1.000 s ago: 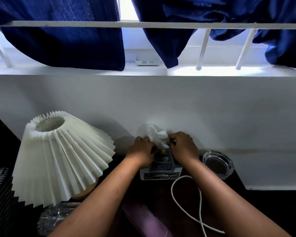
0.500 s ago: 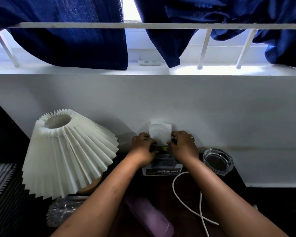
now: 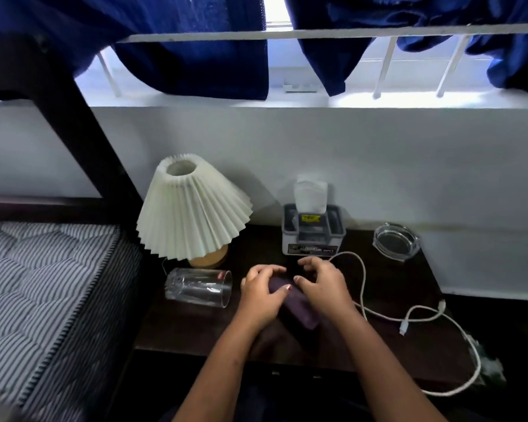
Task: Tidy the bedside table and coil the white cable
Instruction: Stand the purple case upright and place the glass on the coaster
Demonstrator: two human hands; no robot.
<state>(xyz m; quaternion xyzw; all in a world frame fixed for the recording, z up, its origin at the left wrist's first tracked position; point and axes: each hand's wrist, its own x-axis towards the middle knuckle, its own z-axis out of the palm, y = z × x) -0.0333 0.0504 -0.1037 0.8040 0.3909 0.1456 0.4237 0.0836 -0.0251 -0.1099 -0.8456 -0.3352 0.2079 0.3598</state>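
A dark purple oblong case (image 3: 302, 313) lies on the dark bedside table (image 3: 387, 287). My left hand (image 3: 261, 296) curls over its far left end, thumb on top. Just right of it, my right hand (image 3: 322, 287) hovers with fingers spread and the thumb tip at the case. The white cable (image 3: 362, 281) starts near the tissue box (image 3: 313, 236), loops across the table's right side and trails off the front right corner. Its loose plug (image 3: 403, 327) lies on the table.
A pleated white lamp (image 3: 192, 208) stands at the back left, with a clear glass (image 3: 198, 286) lying on its side in front of it. A glass ashtray (image 3: 397, 239) sits at the back right. A striped mattress (image 3: 43, 284) borders the table's left.
Both hands left the tissue box and came back toward me onto the purple case. The tissue now stands upright in the box. The view pulled back and shifted left.
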